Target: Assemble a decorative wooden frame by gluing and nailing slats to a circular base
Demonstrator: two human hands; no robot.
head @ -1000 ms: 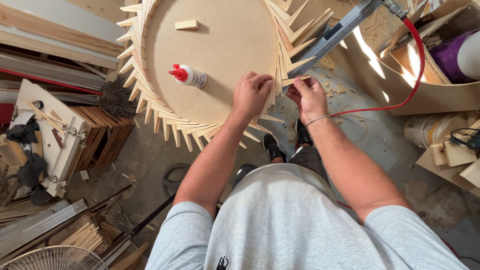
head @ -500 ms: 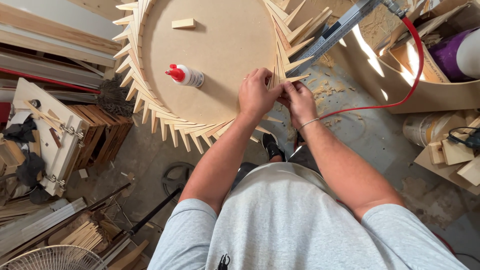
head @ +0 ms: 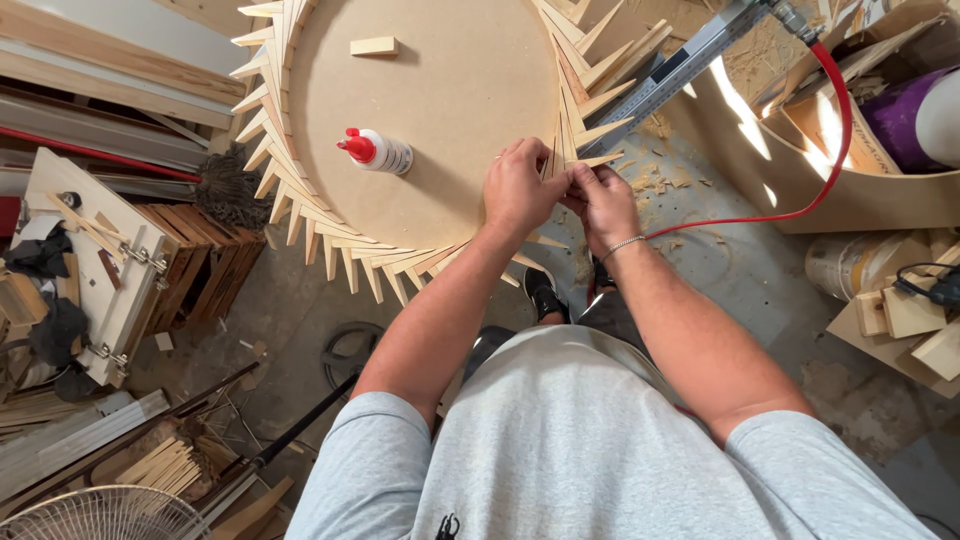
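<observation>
Hands meet at the disc's rim
Left hand [head: 518,187] and right hand [head: 602,200], apart a second ago, now pinch one wooden wedge [head: 566,160] together on the round board [head: 450,120]; glue bottle [head: 378,152] unmoved.

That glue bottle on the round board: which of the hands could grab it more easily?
Probably the left hand: it rests on the round board, on the side nearer the glue bottle. The right hand sits beyond the rim.

A white glue bottle [head: 378,152] with red cap lies on the round board [head: 450,80], at ten o'clock from the hands.
</observation>
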